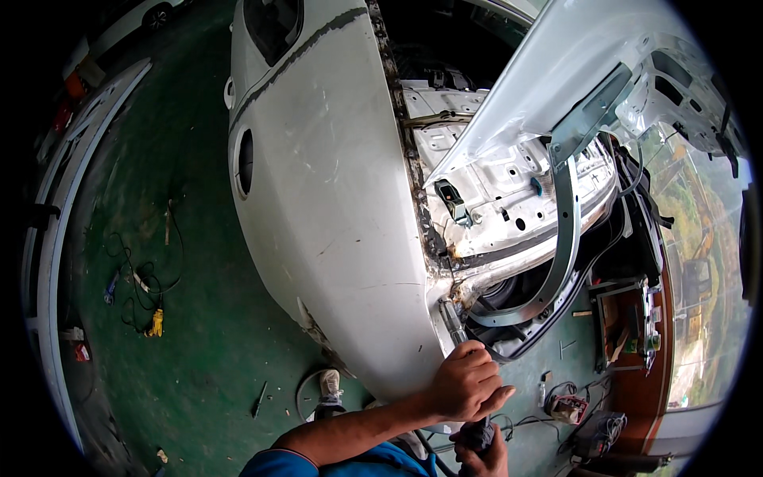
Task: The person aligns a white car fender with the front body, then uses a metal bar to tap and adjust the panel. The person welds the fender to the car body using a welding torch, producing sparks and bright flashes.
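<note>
Gripping a slim metal tool (pixel 454 320) fore and aft, probably for steadiness, the left hand (pixel 470 383) curls around its middle, the right hand (pixel 486 451) around its dark rear; its tip sits at the white car panel (pixel 350 199)'s inner corner.

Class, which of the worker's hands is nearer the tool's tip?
The left hand: it grips the tool farther forward; the right hand holds its dark rear end.

Daylight from the right, bent edges, black corners.
</note>
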Tool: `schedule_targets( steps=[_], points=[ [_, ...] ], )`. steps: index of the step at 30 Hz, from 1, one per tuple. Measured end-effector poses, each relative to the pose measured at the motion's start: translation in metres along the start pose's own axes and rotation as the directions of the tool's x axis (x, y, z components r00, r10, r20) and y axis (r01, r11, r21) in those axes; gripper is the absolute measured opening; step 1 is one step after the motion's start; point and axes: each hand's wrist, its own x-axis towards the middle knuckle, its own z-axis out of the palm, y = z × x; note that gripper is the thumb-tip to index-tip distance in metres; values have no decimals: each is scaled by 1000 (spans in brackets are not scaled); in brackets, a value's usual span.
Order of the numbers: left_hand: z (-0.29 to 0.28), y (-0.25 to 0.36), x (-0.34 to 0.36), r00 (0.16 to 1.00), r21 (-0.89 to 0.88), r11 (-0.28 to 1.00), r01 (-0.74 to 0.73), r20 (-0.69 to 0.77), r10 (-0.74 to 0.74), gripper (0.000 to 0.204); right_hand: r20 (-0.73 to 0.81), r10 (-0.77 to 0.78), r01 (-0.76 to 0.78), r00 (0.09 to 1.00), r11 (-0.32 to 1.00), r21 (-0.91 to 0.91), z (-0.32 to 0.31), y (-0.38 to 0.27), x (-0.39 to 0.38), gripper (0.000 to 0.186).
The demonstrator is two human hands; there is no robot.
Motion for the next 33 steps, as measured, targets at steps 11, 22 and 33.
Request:
schedule_targets(
  steps=[11, 22, 33],
  points=[
    [-1, 0, 1, 1000, -10, 1000, 0, -19, 0, 27, -6, -38, 37, 999, 994, -105, 0, -7, -2, 42],
    [0, -3, -3, 1000, -23, 1000, 1, -17, -1, 22, -286, 286, -174, 915, 917, 359, 16, 22, -2, 50],
    [0, -1, -1, 998, -34, 997, -66, 2, 66, 28, 7, 9, -9, 1000, 999, 37, -1, 5, -7, 48]
  ],
)
